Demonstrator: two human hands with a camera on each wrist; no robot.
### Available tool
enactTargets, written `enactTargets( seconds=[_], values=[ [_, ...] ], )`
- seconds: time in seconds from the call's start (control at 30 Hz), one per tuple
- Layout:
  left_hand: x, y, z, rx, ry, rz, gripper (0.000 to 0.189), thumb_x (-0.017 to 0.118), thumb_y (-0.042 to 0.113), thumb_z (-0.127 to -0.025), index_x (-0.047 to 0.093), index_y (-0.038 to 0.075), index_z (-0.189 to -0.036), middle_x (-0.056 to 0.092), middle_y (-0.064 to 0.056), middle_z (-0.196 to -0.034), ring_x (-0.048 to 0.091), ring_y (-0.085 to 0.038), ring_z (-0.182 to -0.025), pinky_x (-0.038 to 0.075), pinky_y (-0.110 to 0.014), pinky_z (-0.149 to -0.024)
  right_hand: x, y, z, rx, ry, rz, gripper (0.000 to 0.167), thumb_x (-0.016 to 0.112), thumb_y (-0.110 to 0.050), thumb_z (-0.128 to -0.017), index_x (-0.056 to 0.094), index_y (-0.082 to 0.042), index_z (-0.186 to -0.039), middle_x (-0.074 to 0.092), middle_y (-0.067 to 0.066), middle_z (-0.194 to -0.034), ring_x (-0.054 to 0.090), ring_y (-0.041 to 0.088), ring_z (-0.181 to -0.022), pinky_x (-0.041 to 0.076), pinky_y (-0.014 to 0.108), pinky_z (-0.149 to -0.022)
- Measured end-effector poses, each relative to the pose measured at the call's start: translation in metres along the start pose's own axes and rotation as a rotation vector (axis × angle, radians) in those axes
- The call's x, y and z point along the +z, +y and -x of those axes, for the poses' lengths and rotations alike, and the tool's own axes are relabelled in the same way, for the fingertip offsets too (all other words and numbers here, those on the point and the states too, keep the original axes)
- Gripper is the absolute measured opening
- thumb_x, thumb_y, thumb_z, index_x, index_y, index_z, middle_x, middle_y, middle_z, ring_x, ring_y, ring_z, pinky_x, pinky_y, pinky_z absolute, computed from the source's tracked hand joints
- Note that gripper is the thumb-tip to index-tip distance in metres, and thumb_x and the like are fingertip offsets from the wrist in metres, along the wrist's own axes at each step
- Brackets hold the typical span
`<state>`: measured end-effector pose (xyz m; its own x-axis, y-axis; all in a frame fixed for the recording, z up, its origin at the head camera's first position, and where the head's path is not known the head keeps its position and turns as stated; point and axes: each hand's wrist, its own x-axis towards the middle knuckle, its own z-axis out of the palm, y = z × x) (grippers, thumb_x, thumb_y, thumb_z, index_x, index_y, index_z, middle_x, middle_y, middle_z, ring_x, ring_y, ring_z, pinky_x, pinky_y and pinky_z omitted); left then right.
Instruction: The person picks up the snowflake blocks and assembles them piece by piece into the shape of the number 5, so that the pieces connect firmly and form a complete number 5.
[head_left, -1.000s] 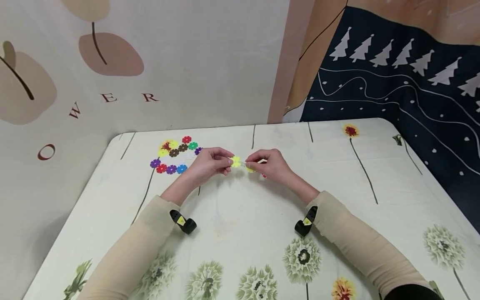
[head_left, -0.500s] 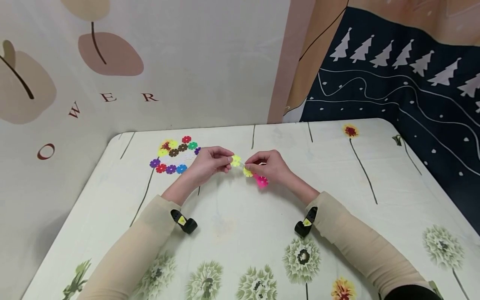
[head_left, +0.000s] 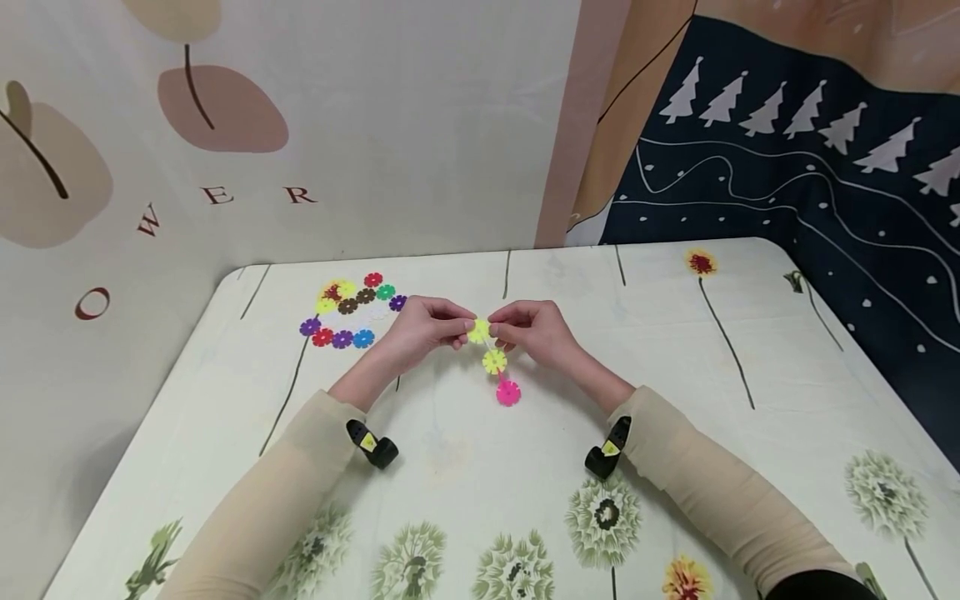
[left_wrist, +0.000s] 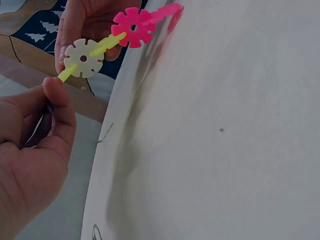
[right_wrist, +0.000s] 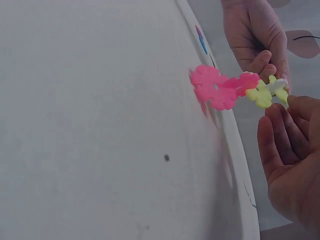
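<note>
A short chain of interlocked plastic snowflake discs hangs between my hands. Its top yellow disc (head_left: pixel 478 332) is pinched at the left edge by my left hand (head_left: pixel 422 327). Against the right edge of that same disc, my right hand (head_left: pixel 538 332) holds thumb and fingertips together. Down the chain come a white disc (left_wrist: pixel 83 58), a second yellow disc (head_left: pixel 494 362) and bright pink discs (head_left: pixel 508 393) at the lower end. In the right wrist view, the pink disc (right_wrist: pixel 215 87) hangs nearest the camera, and fingers partly hide the top yellow disc.
Loose discs lie at the back left of the table (head_left: pixel 450 483), among them a blue disc (head_left: pixel 363 338), a red disc (head_left: pixel 373 279), a green disc (head_left: pixel 386 292) and pale white ones. The cloth has printed flowers. A wall curtain (head_left: pixel 420 125) rises behind the far edge.
My right hand has let the chain's lower part go and moved up to the top yellow disc. The lower yellow and pink discs now hang down toward me. My left hand shifted slightly right.
</note>
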<state>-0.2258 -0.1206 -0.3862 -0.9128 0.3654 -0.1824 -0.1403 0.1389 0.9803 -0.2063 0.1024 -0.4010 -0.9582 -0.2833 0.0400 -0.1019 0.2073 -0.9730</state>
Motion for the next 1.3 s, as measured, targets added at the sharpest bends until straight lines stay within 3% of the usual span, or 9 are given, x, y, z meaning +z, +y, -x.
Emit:
enactTargets(
  seconds=[0.33,0.6,0.77,1.0,1.3],
  values=[
    [0.005,-0.001,-0.001,0.008,-0.03,-0.017,0.021,0.069,0.004,-0.098,0.07,-0.009,-0.115,0.072,-0.014,-0.091,0.066,-0.017,-0.073,0.06,-0.028,-0.074,0.0,-0.002,-0.001,0.05,-0.013,-0.025,0.019,0.074,-0.004,-0.094,0.073,0.005,-0.111,0.074,0.012,-0.088,0.069,0.02,-0.072,0.062,0.037,-0.073],
    [-0.008,-0.001,0.004,-0.02,-0.001,-0.034,0.031,0.069,0.006,-0.099,0.066,-0.012,-0.123,0.065,-0.031,-0.11,0.066,-0.018,-0.078,0.061,-0.03,-0.079,-0.009,0.002,0.001,0.105,0.013,-0.021,0.025,0.074,-0.007,-0.095,0.072,-0.001,-0.119,0.073,0.013,-0.094,0.069,0.021,-0.076,0.061,0.032,-0.076],
    [-0.028,-0.002,0.011,-0.022,0.036,-0.101,0.031,0.069,0.006,-0.099,0.065,-0.012,-0.124,0.065,-0.031,-0.113,0.067,-0.018,-0.079,0.061,-0.03,-0.079,-0.015,0.004,0.003,0.113,0.044,-0.052,0.027,0.072,-0.004,-0.096,0.071,0.002,-0.121,0.071,0.014,-0.095,0.068,0.02,-0.074,0.061,0.03,-0.075],
    [-0.071,-0.012,0.022,-0.01,0.112,-0.21,0.032,0.071,0.005,-0.097,0.066,-0.01,-0.125,0.066,-0.021,-0.114,0.069,-0.019,-0.084,0.061,-0.03,-0.079,-0.02,0.009,0.005,0.141,0.086,-0.116,0.026,0.069,-0.002,-0.097,0.069,0.005,-0.122,0.068,0.014,-0.095,0.067,0.018,-0.076,0.061,0.028,-0.075],
    [-0.115,-0.023,0.035,0.019,0.164,-0.486,0.032,0.071,0.015,-0.099,0.069,-0.002,-0.126,0.07,-0.019,-0.115,0.068,-0.02,-0.091,0.057,-0.022,-0.078,-0.018,0.007,0.003,0.141,0.095,-0.199,0.027,0.067,0.001,-0.097,0.065,0.009,-0.123,0.067,0.012,-0.095,0.068,0.016,-0.076,0.061,0.028,-0.075]
  ],
)
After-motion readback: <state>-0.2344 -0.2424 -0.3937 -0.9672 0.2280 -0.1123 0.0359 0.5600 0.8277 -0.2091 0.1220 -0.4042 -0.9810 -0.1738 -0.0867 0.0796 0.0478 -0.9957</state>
